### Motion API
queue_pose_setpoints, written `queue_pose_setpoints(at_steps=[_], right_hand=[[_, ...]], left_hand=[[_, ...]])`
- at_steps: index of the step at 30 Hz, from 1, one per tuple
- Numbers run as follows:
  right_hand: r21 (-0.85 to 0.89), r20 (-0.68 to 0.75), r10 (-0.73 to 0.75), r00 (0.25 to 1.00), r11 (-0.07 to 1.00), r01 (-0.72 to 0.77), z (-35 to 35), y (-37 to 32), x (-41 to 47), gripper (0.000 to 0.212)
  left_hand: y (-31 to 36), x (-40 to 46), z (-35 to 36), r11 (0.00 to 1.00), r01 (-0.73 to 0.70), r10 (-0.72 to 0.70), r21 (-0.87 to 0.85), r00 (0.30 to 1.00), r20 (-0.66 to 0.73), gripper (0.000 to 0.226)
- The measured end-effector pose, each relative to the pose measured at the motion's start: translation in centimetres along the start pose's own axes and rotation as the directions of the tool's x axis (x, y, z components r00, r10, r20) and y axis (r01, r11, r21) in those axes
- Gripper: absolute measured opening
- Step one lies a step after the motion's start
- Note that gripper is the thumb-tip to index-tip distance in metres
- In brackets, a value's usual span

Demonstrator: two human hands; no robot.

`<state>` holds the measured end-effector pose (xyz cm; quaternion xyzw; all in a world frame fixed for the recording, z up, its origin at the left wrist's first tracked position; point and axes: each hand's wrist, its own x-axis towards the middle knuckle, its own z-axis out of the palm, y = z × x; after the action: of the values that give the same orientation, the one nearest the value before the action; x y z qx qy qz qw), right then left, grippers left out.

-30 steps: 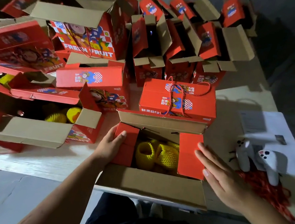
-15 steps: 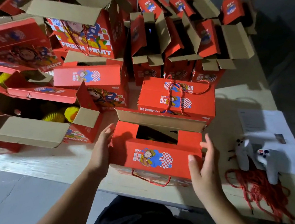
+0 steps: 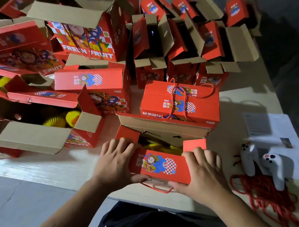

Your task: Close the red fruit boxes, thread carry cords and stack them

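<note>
Both hands (image 3: 118,158) now atop front flap (image 3: 161,165).

The red cardboard fruit box (image 3: 161,166) has a blue, white and red checked cartoon picture. Yellow foam nets (image 3: 161,147) sit inside. The loose cord pile (image 3: 268,196) is red.

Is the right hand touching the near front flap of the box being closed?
Touching. The head view shows the right hand lying on the front flap, fingers over its right end and thumb under its near edge.
</note>
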<state>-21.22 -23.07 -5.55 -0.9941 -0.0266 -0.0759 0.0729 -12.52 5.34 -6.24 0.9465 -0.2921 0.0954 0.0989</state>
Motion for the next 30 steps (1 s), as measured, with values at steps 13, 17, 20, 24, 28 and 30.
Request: queue_pose_setpoints(at_steps=[13,17,20,24,28,30], right_hand=[[0.910,-0.044,0.526,0.850,0.372,-0.183,-3.0,1.5,3.7,0.077],[0.808,0.043,0.334,0.942,0.543,-0.229,-3.2,3.2,5.0,0.049],[0.508,0.018,0.077,0.997,0.858,-0.075,-1.7,3.3,4.5,0.058],[0.269,0.198,-0.042,0.979,0.963,-0.013,-1.6,3.2,4.7,0.086],[0.086,0.217,-0.053,0.975,0.996,0.035,-2.9,3.1,6.0,0.078],[0.017,0.248,-0.029,0.968,1.000,0.025,-2.9,2.6,6.3,0.080]], left_hand=[[1.1,0.4,0.4,0.793,0.374,-0.465,-0.482,0.882,-0.081,0.093],[0.2,1.7,-0.6,0.610,0.389,-0.589,-0.691,0.806,-0.066,0.081],[-1.8,3.1,-1.0,0.897,0.174,-0.210,-0.407,0.977,-0.045,0.083],[-3.2,5.8,-1.7,0.982,0.043,0.000,-0.182,0.973,0.232,0.099],[-3.3,7.9,-2.5,0.997,-0.078,0.067,0.025,0.950,0.304,0.086],[-2.8,7.7,-2.2,0.984,-0.149,0.119,0.094,0.954,0.274,0.083]])
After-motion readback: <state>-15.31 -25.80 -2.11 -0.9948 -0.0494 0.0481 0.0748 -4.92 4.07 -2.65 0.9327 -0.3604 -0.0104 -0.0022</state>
